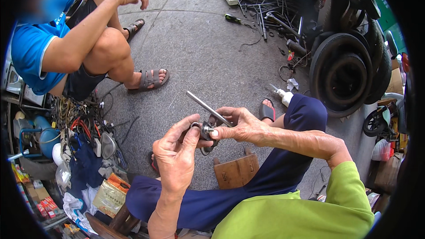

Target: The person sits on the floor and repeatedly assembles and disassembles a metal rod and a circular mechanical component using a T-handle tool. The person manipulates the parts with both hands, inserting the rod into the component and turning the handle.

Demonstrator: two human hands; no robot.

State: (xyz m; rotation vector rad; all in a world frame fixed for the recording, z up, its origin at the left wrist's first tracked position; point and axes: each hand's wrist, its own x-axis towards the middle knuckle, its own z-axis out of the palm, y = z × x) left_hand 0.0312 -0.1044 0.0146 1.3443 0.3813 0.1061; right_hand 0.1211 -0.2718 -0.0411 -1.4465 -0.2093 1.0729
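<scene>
In front of my lap, my left hand (179, 150) is closed around a small dark metal part (206, 133) with a rounded end. A silvery bolt or threaded stud (209, 129) sticks out of the part. My right hand (241, 124) meets it from the other side, its thumb pressed at the stud. Between the fingers of that hand lies a slim metal rod (201, 103), slanting away to the upper left. My fingers cover much of the part, so its full shape is hidden.
A wooden stool (237, 171) stands below my hands. Ahead on the left sits a person in a blue shirt (42, 57). Tyres (341, 75) and scattered metal tools (270, 13) fill the right; a white bottle (283, 96) is by my knee. Cables and bags (110, 194) crowd the left.
</scene>
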